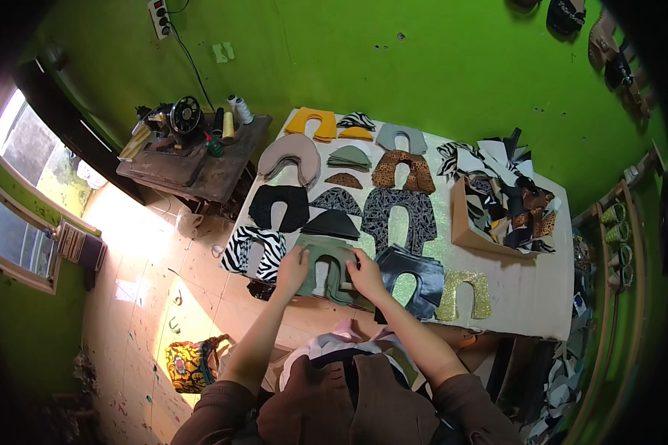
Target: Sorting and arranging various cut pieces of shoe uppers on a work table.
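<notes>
A stack of olive-green U-shaped cut pieces (325, 246) lies at the table's near edge, its layers slightly fanned. My left hand (292, 268) grips its left side, and my right hand (365, 271) grips its right side; some fingertips are hidden. Left of the stack is a zebra-striped U-shaped piece (234, 248). To the right sit glossy black U-shaped pieces (427, 278) and a gold glittery one (482, 295). Just behind my hands are black half-moon pieces (332, 225) and a black-and-grey patterned U-shaped pile (398, 211).
A cardboard box (490, 239) heaped with scraps stands on the right of the pale table (531, 293). Rows of other cut pieces (289, 157) fill the table's left half. A sewing machine (172, 122) stands at far left. Sandals (603, 41) hang on the green wall.
</notes>
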